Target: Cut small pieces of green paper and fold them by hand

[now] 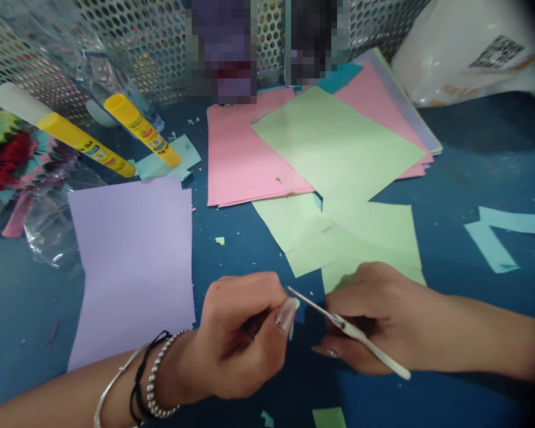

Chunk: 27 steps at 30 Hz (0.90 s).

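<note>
My left hand (245,336) is closed in a pinch, with bracelets at its wrist. A small piece of light green paper (297,304) peeks out beside the thumbnail; most of it is hidden by the fingers. On the right, my right hand (374,321) grips a pair of scissors (352,333), seen nearly edge-on, with pale handles and a thin metal blade. The blade tip points at my left fingertips. Light green sheets (374,232) lie just beyond my right hand, and a lilac sheet (136,261) lies beyond my left forearm.
Pink sheets (245,154) are stacked at the back. Two yellow glue sticks (145,131) stand out at the left, near a clear plastic bottle (111,77) and a colourful paper craft (13,172). Light blue strips (494,244) lie right; a white bag (472,53) sits behind. Scraps dot the blue table.
</note>
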Motion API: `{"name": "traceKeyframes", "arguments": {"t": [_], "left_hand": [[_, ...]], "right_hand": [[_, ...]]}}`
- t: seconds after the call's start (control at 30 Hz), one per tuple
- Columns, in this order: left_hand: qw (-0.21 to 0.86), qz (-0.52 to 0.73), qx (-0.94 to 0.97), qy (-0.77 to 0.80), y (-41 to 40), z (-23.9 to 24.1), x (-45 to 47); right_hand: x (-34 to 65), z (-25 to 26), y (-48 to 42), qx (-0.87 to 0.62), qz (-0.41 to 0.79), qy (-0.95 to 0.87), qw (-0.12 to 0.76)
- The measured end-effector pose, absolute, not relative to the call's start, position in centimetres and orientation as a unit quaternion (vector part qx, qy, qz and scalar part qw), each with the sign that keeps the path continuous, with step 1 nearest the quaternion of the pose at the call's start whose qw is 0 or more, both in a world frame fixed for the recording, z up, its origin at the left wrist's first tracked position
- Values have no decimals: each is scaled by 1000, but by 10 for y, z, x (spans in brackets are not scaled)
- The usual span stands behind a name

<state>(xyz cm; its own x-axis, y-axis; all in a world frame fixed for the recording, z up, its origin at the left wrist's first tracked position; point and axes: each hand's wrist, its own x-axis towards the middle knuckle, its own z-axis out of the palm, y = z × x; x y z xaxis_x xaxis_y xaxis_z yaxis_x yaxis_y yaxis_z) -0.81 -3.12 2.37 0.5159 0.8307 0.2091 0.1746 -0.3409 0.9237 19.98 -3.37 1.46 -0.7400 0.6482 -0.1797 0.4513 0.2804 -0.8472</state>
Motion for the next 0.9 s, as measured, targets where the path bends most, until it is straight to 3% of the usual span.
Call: {"name": "traceKeyframes", "arguments": {"t": [0.13,0.27,0.5,0.9], "left_hand": [[476,363,731,327,-32,21,-10],[476,354,737,323,-32,19,-11],[500,337,735,309,-33,17,-13],[502,316,754,283,-28,19,-10]], "right_hand": [[209,22,-30,-342,363,-862,86],[212,28,-25,-332,312,-886,91],[214,22,-25,-318,329,-888,43],[212,15,-26,-336,314,-884,83]]}}
